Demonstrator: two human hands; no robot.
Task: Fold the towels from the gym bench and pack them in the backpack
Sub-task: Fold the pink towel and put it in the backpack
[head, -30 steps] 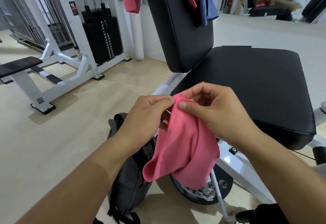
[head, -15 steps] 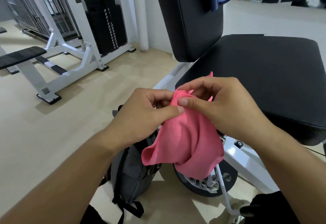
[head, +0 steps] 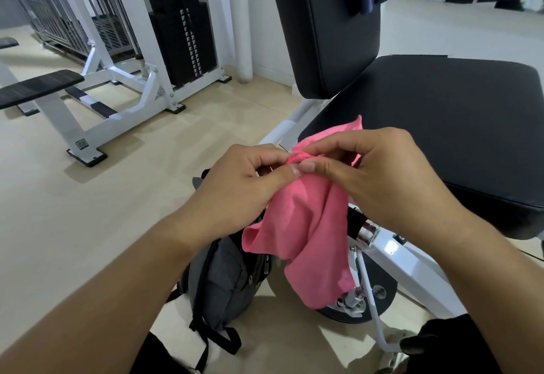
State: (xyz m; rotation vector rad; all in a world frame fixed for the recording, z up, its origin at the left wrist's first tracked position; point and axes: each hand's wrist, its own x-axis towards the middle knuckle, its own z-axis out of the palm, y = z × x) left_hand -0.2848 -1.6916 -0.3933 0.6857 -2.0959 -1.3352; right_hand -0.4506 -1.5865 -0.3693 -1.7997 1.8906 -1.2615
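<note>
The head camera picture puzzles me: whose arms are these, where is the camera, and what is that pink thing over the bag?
No machine here: a person wears one wide-angle camera on the head, looking down at their own bare arms. The left hand and right hand meet, and their fingers pinch the bunched top edge of a soft pink cloth towel, which hangs loose. Below it a dark grey fabric backpack stands on the pale floor. To the right is the black padded gym bench; more cloths, pink and blue, hang over its upright backrest.
</note>
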